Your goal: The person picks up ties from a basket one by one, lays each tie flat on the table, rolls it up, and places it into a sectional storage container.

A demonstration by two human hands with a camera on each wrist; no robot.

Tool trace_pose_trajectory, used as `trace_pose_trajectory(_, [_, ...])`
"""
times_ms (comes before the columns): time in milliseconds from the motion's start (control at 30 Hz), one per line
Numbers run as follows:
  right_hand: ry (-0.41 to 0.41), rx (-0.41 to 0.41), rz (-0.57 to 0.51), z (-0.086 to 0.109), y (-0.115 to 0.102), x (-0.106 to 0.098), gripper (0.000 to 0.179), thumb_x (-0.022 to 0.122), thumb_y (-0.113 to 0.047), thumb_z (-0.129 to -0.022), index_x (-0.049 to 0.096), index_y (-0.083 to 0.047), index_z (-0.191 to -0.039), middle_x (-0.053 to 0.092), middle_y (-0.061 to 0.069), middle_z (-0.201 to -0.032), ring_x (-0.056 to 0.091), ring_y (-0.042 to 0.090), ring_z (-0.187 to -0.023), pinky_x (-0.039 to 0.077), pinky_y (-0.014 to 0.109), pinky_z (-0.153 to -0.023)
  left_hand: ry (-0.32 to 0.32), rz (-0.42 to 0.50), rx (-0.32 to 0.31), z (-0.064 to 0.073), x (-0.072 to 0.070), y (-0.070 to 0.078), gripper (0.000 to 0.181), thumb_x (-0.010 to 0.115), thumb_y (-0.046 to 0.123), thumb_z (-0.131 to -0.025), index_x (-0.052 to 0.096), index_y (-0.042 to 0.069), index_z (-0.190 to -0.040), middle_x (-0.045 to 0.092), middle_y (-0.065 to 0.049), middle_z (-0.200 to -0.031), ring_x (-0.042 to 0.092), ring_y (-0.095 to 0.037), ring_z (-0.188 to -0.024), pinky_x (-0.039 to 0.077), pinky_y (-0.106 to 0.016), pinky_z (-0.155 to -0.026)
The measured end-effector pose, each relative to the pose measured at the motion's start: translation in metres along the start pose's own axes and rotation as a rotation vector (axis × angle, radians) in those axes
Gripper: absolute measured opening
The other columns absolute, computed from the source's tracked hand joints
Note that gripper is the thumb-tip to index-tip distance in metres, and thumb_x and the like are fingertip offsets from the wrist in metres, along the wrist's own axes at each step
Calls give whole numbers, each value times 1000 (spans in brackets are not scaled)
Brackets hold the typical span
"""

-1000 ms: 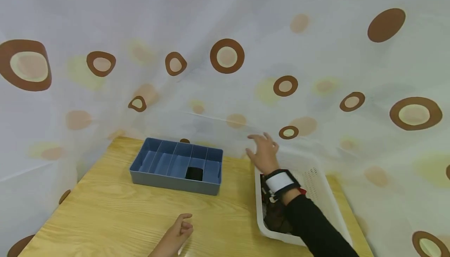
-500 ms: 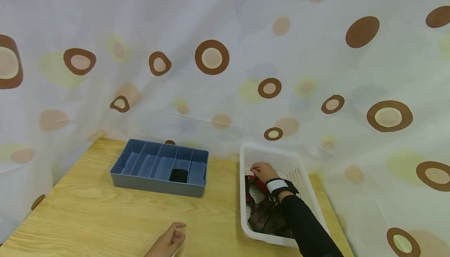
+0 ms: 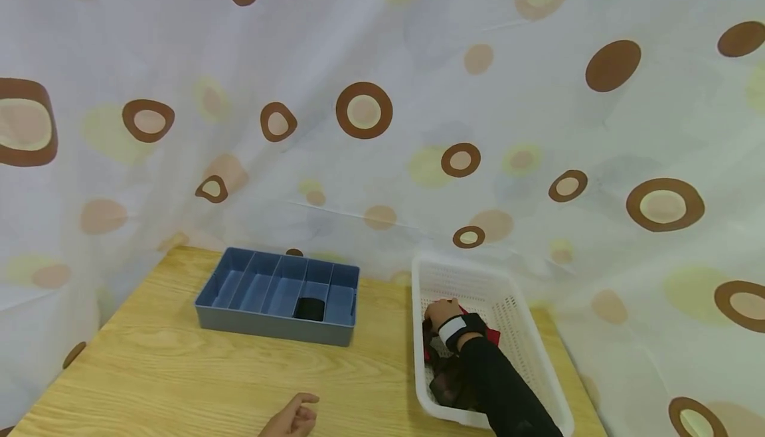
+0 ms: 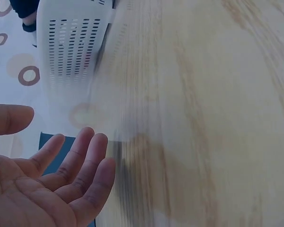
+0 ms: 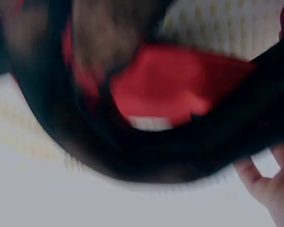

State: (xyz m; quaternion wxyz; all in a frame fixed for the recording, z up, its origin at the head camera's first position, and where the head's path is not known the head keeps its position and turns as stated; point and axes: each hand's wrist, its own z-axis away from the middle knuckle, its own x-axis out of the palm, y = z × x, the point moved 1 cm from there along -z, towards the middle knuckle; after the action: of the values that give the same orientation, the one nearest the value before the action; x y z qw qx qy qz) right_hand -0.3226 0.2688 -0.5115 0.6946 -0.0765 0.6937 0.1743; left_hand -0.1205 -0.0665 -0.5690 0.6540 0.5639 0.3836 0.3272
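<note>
My right hand (image 3: 442, 312) is down inside the white basket (image 3: 422, 384), its back turned up. In the right wrist view that hand (image 5: 270, 187) grips a thick black curved band (image 5: 156, 158), blurred, with fingers at both edges of it. Behind the band lies a bright red piece (image 5: 180, 80). Dark, sheer-looking fabric (image 3: 451, 387) fills the near end of the basket. My left hand (image 3: 293, 417) hovers at the table's near side, holding nothing. Its palm and loosely bent fingers (image 4: 87, 163) show in the left wrist view.
A blue-grey tray (image 3: 271, 332) with several compartments stands left of the basket, and one compartment holds a black item (image 3: 309, 309). Both rest on the wooden table (image 3: 179, 384). A spotted white sheet (image 3: 335, 45) hangs behind and beside it.
My right hand came down from over the basket's far left rim into it, then shifted slightly nearer onto the dark things. The left hand stays in much the same place.
</note>
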Motion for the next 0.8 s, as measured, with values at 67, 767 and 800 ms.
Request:
trace_pose_trajectory(67, [74, 0, 11, 9, 6, -28, 10, 73, -4, -76, 73, -14, -78, 67, 7, -76, 61, 29, -75, 47, 55, -79, -5, -15, 7, 0, 1, 1, 51, 49, 25, -96, 39, -17, -124, 58, -21, -105, 59, -27, -92, 51, -46, -77])
trace_pose_trajectory(767, [230, -557, -1834, 138, -96, -291, 30, 27, -13, -104, 55, -6, -112, 71, 2, -91, 68, 15, -71, 55, 27, -65, 436, -319, 395, -28, 16, 149, 87, 75, 27, -80, 22, 21, -148, 37, -6, -146, 36, -30, -134, 29, -64, -103])
trace_pose_trajectory(800, [220, -586, -1870, 146, -98, -285, 33, 24, -14, -104, 55, -5, -113, 71, 3, -94, 69, 16, -74, 55, 28, -67, 407, -330, 393, -27, 16, 149, 73, 73, 24, -82, 33, 19, -143, 49, -6, -134, 49, -25, -122, 38, -57, -100])
